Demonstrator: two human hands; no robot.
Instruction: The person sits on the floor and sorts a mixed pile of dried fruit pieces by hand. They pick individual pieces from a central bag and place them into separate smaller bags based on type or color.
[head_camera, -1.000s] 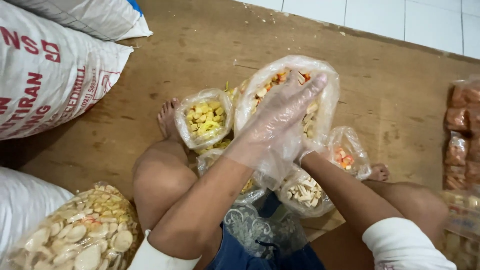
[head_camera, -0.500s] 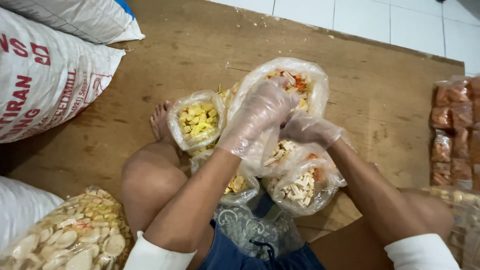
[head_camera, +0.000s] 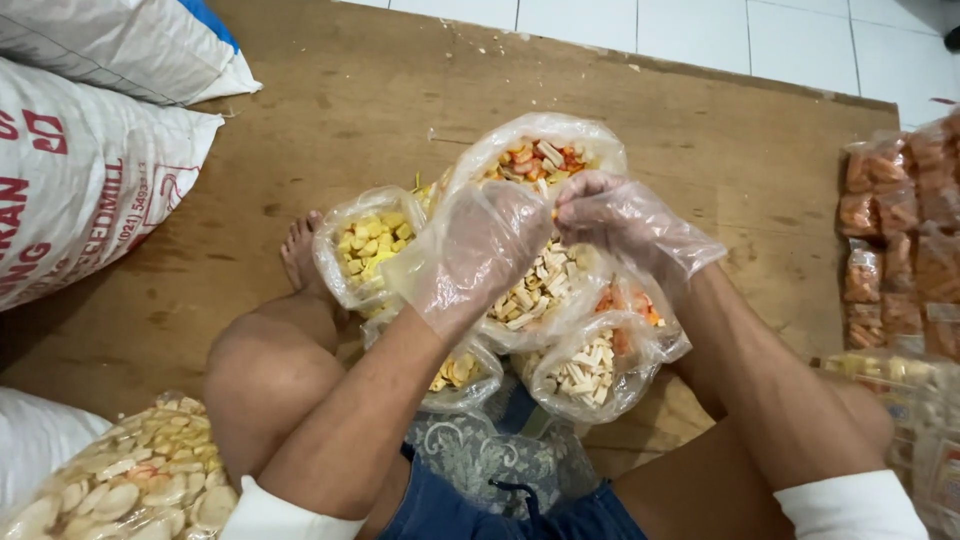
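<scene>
Gripping clear snack bag (head_camera: 545, 290) | left hand (head_camera: 478, 250) fingers curled over it | right hand (head_camera: 622, 215) pinching rim

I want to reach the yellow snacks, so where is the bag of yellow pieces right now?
The bag of yellow pieces sits open on the wooden board, just left of the gloved left hand and beside the person's bare foot.

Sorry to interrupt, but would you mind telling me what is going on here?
A person sits on a wooden floor, both hands in thin clear gloves. The left hand and right hand grip the top of a clear bag of mixed crackers, held above several open bags of yellow and white crackers. White sacks lie on one side, and packed orange snack bags on the other.
</scene>
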